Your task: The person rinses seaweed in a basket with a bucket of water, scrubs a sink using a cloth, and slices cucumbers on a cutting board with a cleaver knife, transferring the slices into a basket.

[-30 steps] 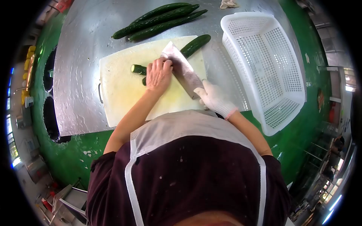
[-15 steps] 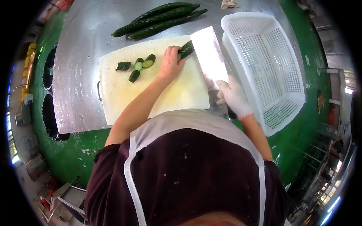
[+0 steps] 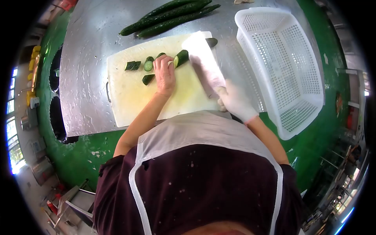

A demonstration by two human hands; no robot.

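Note:
My left hand [image 3: 164, 78] has its fingers curled over the cutting board [image 3: 137, 102], closed round a cucumber piece that they mostly hide. Beside it lie a short cucumber chunk [image 3: 148, 79], a piece with its pale cut face showing [image 3: 148, 65] and a dark-skinned cut piece [image 3: 132, 65]. My right hand [image 3: 237, 102], in a white glove, grips a cleaver [image 3: 205, 60] by its handle. The broad blade stands over the uncut cucumber [image 3: 181, 58], whose cut end faces my left hand. Its other end shows beyond the blade.
Several whole cucumbers [image 3: 172, 17] lie at the back of the metal table [image 3: 86, 78]. A white perforated plastic basket [image 3: 280, 70] stands at the right, close to my right hand. A pale cloth [image 3: 243, 1] is at the far edge.
My left hand has moved left from the long cucumber to the cut pieces. The cleaver has shifted left across the cucumber with my right hand. The whole view has shifted slightly.

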